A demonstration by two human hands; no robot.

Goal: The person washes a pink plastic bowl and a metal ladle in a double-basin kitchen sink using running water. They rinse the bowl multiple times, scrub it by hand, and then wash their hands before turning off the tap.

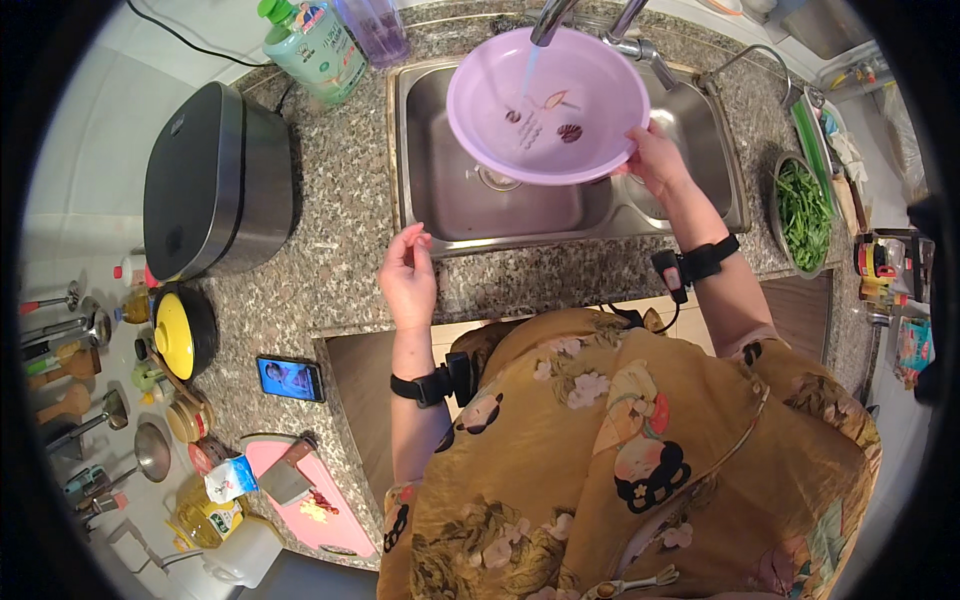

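Observation:
A lavender plastic washbasin (517,161) with printed shapes and writing on its bottom is held over the double-bowl stainless steel sink (480,206). My right hand (656,161) grips its rim at the right side. Above the basin's far rim hangs the chrome faucet spout (553,22), and a thin bluish stream seems to fall from it into the basin. My left hand (409,274), palm turned up and fingers loosely curled, hovers by the sink's near left corner with nothing visible in it. Both forearms wear black straps carrying small devices.
Left on the granite counter (337,277) stand a dark appliance (217,180), a green pump bottle (319,56), a yellow-lidded pot (176,334) and a phone (289,379). A cleaver (285,476) rests on the pink cutting board (337,487) beside chopped food. Cut greens (802,214) fill a bowl at right.

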